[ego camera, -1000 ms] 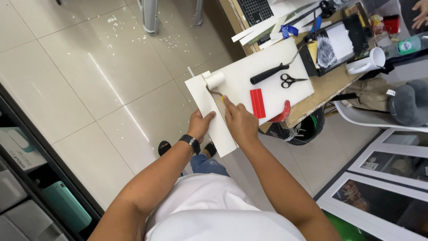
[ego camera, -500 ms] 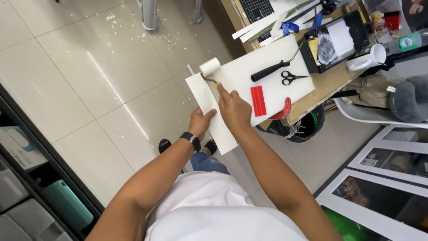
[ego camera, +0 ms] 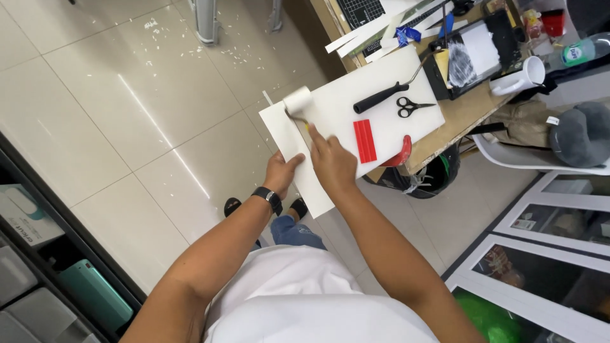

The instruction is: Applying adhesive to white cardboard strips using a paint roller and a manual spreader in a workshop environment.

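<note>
From the head camera we looked down on our own two arms reaching toward a white board (ego camera: 381,95) that lay on a wooden table (ego camera: 460,117). Our right hand (ego camera: 332,162) was clenched around the handle of a small paint roller (ego camera: 297,101), whose white sleeve rested on the far end of a white sheet (ego camera: 293,143). That sheet jutted out past the near edge of the board, over the tiled floor (ego camera: 121,108). Our left hand (ego camera: 281,174), with a black wristwatch (ego camera: 267,197) on the wrist, held the sheet's left edge, thumb on top; the fingers beneath were hidden.

On the board, just beside the right hand, lay a red ribbed scraper (ego camera: 365,140). Farther along were black-handled scissors (ego camera: 412,107) and a black-handled tool (ego camera: 381,97), apart from each other. A black paint tray (ego camera: 473,51) with white paint sat beyond the board, and a white mug (ego camera: 522,76) stood near it at the table's edge. White scraps were scattered on the floor.
</note>
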